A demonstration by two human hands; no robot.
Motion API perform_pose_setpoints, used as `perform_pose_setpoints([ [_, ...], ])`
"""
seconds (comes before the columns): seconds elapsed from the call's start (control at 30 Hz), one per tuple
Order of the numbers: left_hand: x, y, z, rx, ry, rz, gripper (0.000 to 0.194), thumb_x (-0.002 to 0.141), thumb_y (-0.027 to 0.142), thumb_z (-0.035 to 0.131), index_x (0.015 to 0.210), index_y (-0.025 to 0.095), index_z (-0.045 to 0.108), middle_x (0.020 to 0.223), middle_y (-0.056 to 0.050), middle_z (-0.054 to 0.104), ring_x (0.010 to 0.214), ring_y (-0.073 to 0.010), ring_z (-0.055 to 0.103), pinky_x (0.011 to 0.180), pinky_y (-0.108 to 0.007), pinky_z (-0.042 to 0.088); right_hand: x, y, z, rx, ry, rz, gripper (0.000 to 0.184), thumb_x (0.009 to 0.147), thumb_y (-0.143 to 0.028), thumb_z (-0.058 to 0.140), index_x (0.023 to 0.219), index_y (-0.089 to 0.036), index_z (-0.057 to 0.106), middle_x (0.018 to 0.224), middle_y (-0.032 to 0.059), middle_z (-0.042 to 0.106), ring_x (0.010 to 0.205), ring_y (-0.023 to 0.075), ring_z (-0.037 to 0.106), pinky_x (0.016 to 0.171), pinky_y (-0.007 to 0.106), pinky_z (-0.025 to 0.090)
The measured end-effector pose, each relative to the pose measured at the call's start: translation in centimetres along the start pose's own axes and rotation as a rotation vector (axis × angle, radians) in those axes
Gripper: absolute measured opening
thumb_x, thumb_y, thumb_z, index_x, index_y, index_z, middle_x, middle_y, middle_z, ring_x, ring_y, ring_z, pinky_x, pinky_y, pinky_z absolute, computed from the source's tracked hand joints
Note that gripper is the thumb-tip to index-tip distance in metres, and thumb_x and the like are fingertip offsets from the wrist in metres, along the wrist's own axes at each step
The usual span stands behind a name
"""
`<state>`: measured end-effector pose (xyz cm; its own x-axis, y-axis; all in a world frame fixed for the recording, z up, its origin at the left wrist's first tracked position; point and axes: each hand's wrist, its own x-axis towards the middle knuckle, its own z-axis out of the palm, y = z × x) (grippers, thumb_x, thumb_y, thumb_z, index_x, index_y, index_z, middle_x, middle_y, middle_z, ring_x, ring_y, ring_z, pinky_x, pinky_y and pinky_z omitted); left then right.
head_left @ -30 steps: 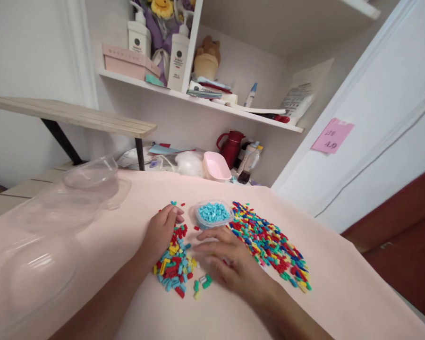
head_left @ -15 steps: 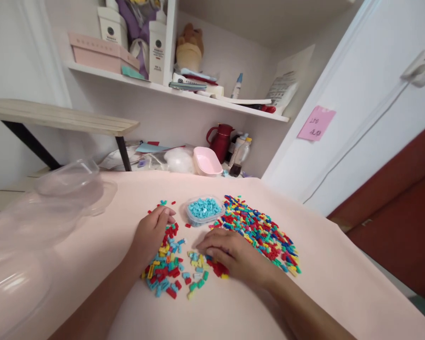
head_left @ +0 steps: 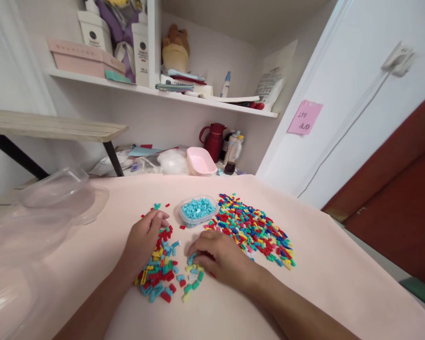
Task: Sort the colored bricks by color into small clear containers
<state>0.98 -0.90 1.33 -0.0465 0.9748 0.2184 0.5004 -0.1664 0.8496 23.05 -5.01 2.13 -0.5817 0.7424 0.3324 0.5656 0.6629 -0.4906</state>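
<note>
resting the left hand (head_left: 144, 236) against the left edge of a small heap of mixed toy bricks (head_left: 161, 274), thumb uppermost, fingers loosely curled into a half-closed cup; cannot tell whether gripping anything inside. arching the right hand (head_left: 216, 252) low over the right side of the same heap, fingers bent downward with a slight gap to the thumb, tips close to a few light blue bricks; cannot tell whether pinching one or merely touching. just nearer than those fingertips, lying loose: green, pale yellow and white bricks (head_left: 193, 279). beyond both hands, set on the pink tablecloth (head_left: 340, 264): a clear plastic tub (head_left: 198, 221), well filled with light blue bricks. to the right of the tub, spread in a long slanting band beyond the right hand: a larger multicoloured brick pile (head_left: 255, 226). at far left, standing near the table edge: clear plastic containers (head_left: 56, 193). behind the table, side by side: a pink basin (head_left: 201, 163) and a dark red jug (head_left: 214, 141).
</note>
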Motion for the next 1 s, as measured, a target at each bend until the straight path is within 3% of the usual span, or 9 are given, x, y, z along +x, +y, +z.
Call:
perform_pose_setpoints([
  [0.27,0.0,-0.1,-0.1,-0.002,-0.017,-0.011,0.039,0.088,0.052,0.038,0.09,0.024,0.065,0.084,-0.001,0.073,0.087,-0.0212,0.066,0.08,-0.033,0.048,0.0,0.5,-0.4,0.278,0.047,0.212,0.016,0.084,-0.013,0.058,0.08,-0.021,0.071,0.077,-0.0009,0.069,0.066,0.0121,0.063,0.062,0.021,0.048],
  [0.53,0.1,0.0,0.0,-0.049,0.003,-0.011,0.042,0.086,0.056,0.042,0.089,0.022,0.067,0.083,-0.003,0.073,0.086,-0.0228,0.066,0.081,-0.035,0.048,0.1,0.7,-0.7,0.321,0.107,0.263,0.016,0.083,-0.011,0.054,0.078,-0.019,0.067,0.067,-0.0025,0.063,0.061,0.0107,0.058,0.059,0.02,0.043],
  [0.73,0.2,0.3,-0.5,-0.377,0.049,-0.055,0.049,0.082,0.062,0.049,0.094,0.019,0.069,0.098,-0.007,0.073,0.097,-0.0248,0.065,0.093,-0.039,0.047,0.4,1.4,-0.2,0.591,0.099,0.36,0.011,0.084,-0.021,0.054,0.08,-0.016,0.063,0.059,-0.0037,0.055,0.052,0.0089,0.048,0.051,0.02,0.037],
  [1.0,0.7,0.1,-1.7,-0.729,0.152,-0.017,0.035,0.08,0.05,0.062,0.091,0.019,0.071,0.1,-0.008,0.073,0.104,-0.0226,0.064,0.102,-0.036,0.043,0.8,1.1,0.2,0.613,0.084,0.313,0.012,0.08,-0.024,0.055,0.077,-0.016,0.064,0.057,-0.0031,0.054,0.051,0.0097,0.048,0.052,0.022,0.038],
])
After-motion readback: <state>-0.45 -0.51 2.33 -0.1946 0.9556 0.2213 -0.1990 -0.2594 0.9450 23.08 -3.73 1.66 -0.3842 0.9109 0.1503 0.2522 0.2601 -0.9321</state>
